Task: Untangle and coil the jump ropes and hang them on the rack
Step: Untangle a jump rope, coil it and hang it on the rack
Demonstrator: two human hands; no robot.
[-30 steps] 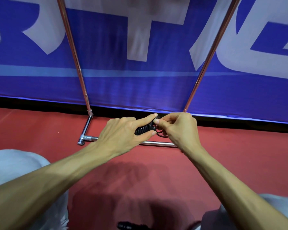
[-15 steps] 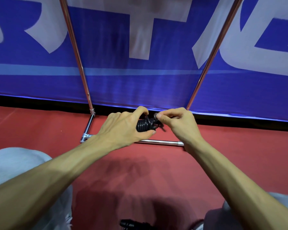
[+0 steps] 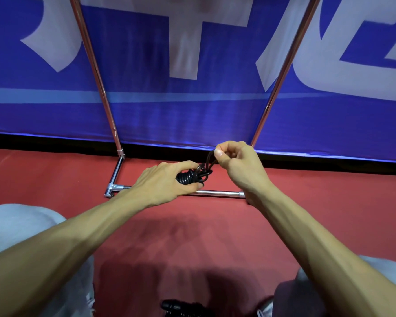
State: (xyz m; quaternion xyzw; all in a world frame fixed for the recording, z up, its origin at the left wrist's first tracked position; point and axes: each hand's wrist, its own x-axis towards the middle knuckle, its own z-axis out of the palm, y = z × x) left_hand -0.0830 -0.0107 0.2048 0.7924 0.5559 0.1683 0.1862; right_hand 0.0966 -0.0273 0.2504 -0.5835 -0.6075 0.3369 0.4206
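Your left hand (image 3: pixel 162 183) grips the coiled rope (image 3: pixel 188 177) above the rack (image 3: pixel 217 192) base bar; right hand (image 3: pixel 238 165) pinches its loose loop.

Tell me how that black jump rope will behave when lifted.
Probably floppy: the jump rope bends into a loop where the right hand pinches it. Likely light: the left hand holds the whole coil. Released, it may spring loose.

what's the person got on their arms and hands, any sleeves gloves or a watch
Nothing worn: the left hand and right hand carry no gloves, rings or watch, and no sleeves show on either arm up to the frame edge.
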